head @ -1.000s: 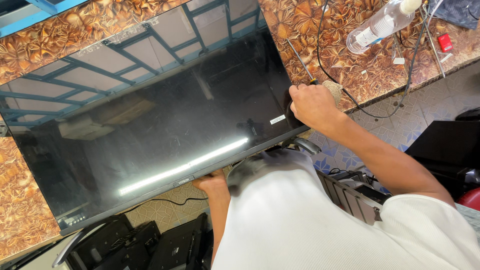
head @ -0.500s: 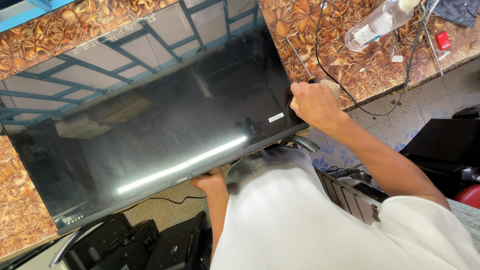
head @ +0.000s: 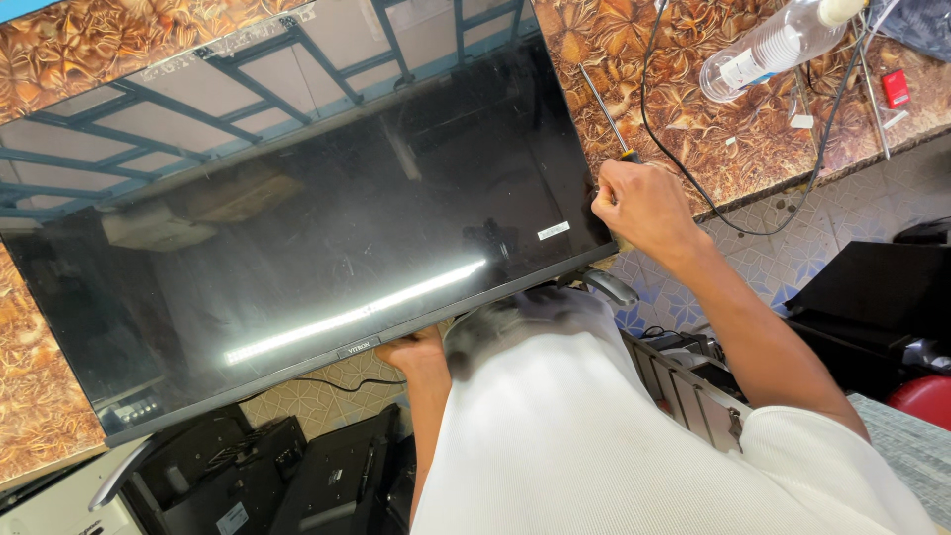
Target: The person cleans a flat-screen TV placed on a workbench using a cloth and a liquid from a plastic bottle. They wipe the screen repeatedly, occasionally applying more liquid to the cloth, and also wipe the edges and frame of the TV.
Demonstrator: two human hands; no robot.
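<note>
Television (head: 297, 248) lies screen-up on the patterned worktop (head: 693, 129), its near edge overhanging. Left hand (head: 411, 352) grips that bottom edge; right hand (head: 639, 203) clutches a screwdriver (head: 606, 114) at the corner. Nearby, a clear plastic bottle (head: 773, 45) lies on its side, contents unclear.

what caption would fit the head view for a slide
Person's left hand under the front edge of a flat black television on a patterned table, right hand holding a screwdriver.

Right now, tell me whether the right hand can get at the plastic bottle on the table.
Probably yes. The right hand is at the TV's right edge, gripping a screwdriver, and only bare tabletop and a black cable lie between it and the bottle. It would need to free its grip first.
</note>
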